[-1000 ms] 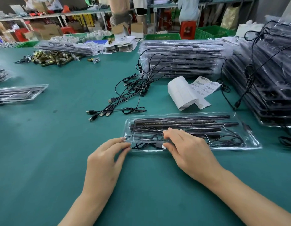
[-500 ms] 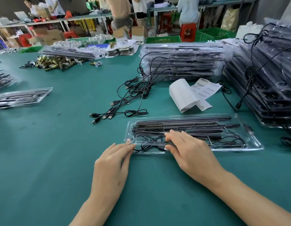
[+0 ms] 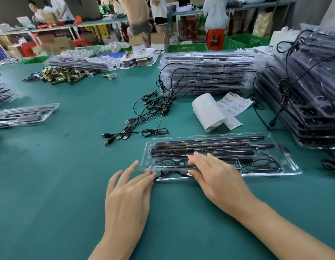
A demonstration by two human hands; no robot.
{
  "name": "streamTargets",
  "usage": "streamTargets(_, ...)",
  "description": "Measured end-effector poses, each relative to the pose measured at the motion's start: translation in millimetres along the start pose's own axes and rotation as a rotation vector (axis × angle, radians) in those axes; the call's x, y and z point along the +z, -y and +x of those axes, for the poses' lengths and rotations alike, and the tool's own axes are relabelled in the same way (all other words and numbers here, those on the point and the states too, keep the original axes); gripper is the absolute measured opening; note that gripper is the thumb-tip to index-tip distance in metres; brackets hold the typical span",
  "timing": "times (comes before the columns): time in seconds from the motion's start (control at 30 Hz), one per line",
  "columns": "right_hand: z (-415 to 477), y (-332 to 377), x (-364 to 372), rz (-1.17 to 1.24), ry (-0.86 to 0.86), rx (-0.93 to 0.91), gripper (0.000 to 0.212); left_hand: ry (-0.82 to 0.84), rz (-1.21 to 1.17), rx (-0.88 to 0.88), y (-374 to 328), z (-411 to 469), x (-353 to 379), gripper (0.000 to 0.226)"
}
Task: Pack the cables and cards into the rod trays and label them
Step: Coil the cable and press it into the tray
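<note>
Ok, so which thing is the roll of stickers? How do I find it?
Start at the big green table and find the tall stack of clear trays at its middle back. Just in front of that stack lies the sticker roll. It is white and curled into a tube, unlike the flat printed sheet beside it.

label sheet [image 3: 236, 104] illegible, tray stack [image 3: 313, 94] cropped (right)
</note>
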State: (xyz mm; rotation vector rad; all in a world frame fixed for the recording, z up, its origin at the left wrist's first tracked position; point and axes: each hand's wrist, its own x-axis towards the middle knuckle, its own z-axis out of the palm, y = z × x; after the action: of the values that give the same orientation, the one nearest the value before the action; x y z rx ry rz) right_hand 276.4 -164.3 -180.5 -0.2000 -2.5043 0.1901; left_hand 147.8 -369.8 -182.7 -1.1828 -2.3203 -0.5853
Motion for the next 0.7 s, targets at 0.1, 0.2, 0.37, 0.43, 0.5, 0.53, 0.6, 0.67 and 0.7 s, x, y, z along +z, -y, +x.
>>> streamTargets(0.1, 0, -1, 0, 0.01, 0.027, 0.001, 0.013, 0.057, -0.073, 0.003, 1, 0, 1, 0.024)
streamTargets(0.2, -1, -1, 0, 0.023, 0.043, 0.002, 0.013, 0.144, -0.17, -0.01, 3, 1, 1, 0.027)
streamTargets(0.37, -1, -1, -1, 0.025, 0.045, -0.02, 0.017, 0.191, -0.103, 0.075, 1, 0, -5, 0.038)
streamTargets(0.43, -1, 0, -1, 0.023, 0.046, -0.017, 0.021, 0.201, -0.006, 0.11, -2, 0, -8, 0.041)
streamTargets(0.5, -1, 0, 0, 0.026, 0.042, -0.001, 0.022, 0.19, 0.076, 0.113, -7, -1, -9, 0.039)
streamTargets(0.53, -1, 0, 0, 0.026, 0.04, 0.002, 0.024, 0.178, 0.09, 0.102, -10, -1, -9, 0.037)
streamTargets(0.6, -1, 0, 0, 0.021, 0.041, -0.001, 0.024, 0.162, 0.068, 0.067, -14, -1, -9, 0.034)
streamTargets(0.67, -1, 0, 0, 0.015, 0.039, -0.004, 0.024, 0.158, 0.009, 0.033, -17, -3, -10, 0.033)
streamTargets(0.7, -1, 0, 0, 0.012, 0.036, -0.003, 0.025, 0.159, -0.033, 0.02, -17, -4, -11, 0.033)
